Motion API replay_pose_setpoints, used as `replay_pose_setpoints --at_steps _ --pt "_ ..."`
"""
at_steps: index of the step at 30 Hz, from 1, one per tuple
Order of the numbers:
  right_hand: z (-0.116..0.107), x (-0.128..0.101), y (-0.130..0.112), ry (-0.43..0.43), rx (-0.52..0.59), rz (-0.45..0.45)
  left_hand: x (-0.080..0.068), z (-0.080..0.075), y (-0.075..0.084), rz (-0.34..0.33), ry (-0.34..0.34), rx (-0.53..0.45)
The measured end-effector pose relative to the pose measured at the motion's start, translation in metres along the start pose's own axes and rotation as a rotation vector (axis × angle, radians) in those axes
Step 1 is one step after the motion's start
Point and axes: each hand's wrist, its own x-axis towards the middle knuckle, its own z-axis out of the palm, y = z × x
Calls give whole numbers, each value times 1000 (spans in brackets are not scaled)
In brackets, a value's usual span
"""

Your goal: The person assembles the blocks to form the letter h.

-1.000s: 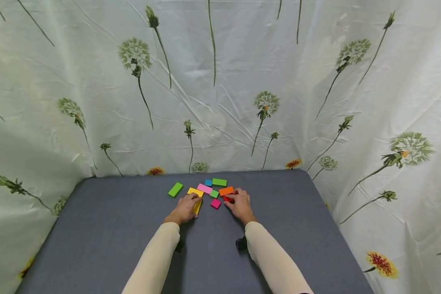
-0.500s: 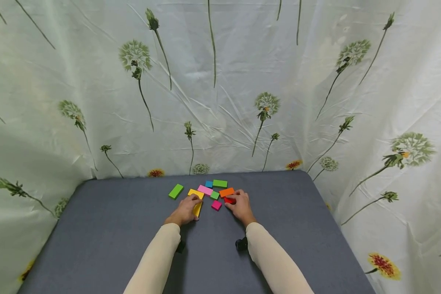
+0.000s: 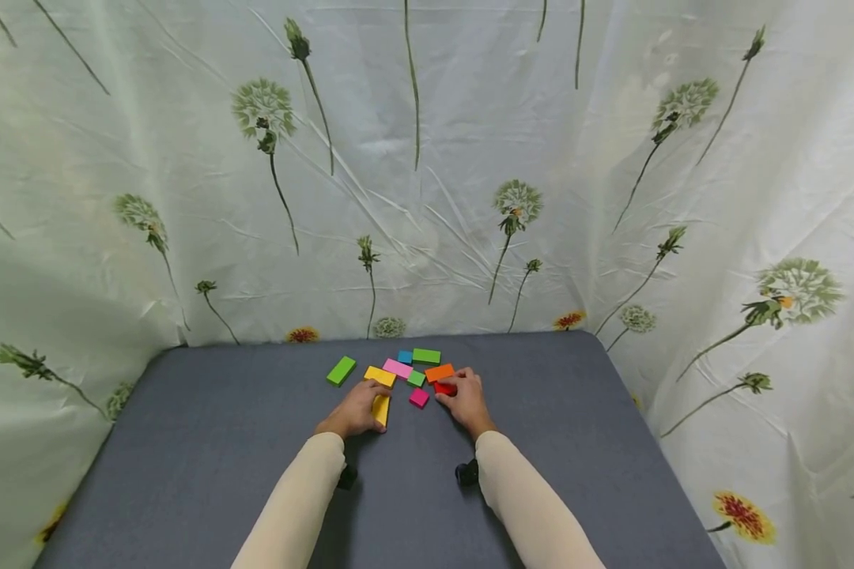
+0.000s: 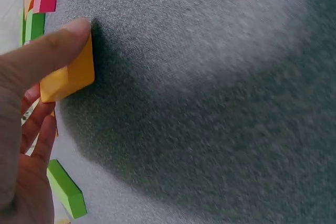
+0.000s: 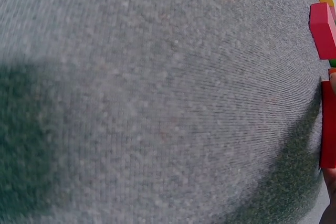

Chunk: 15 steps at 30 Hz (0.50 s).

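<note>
In the head view my left hand (image 3: 358, 408) grips a yellow block (image 3: 380, 410), thumb on the near side and fingers on the far side. The left wrist view shows the thumb across this yellow block (image 4: 80, 72). A second yellow block (image 3: 380, 377) lies just beyond that hand. My right hand (image 3: 466, 401) holds a red block (image 3: 444, 389), partly covered by the fingers; its red side (image 5: 329, 124) shows at the right wrist view's edge. Directly behind the red block lies an orange block (image 3: 439, 372). A magenta block (image 3: 418, 397) lies between the hands.
Beyond the hands lie a pink block (image 3: 398, 368), a small green block (image 3: 416, 378), a blue block (image 3: 405, 357) and a long green block (image 3: 426, 356). Another green block (image 3: 341, 371) lies apart at left. A flower-printed curtain (image 3: 441, 237) hangs behind the grey table (image 3: 213, 458).
My left hand has drawn slightly towards me with the near yellow block, uncovering more of the yellow block beyond. The right hand stays in place on the red block.
</note>
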Motion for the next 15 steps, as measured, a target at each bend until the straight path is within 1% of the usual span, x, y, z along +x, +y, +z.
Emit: replay_pose_setpoints --at_steps 2,4,6,10,13,15 --pt "0 0 0 -2 8 8 -5 -1 -1 -5 1 -16" --pt "1 0 -1 3 19 21 -10 -1 -2 5 11 -37" --pt "0 0 -2 6 23 32 -16 -1 -3 27 31 -57" --pt "0 1 -2 -3 28 33 -30 -3 -5 89 74 -65" --pt "1 0 -3 -9 35 36 -42 -5 -3 105 107 -68" --pt "1 0 -2 -5 39 42 -50 -7 -1 102 131 -79"
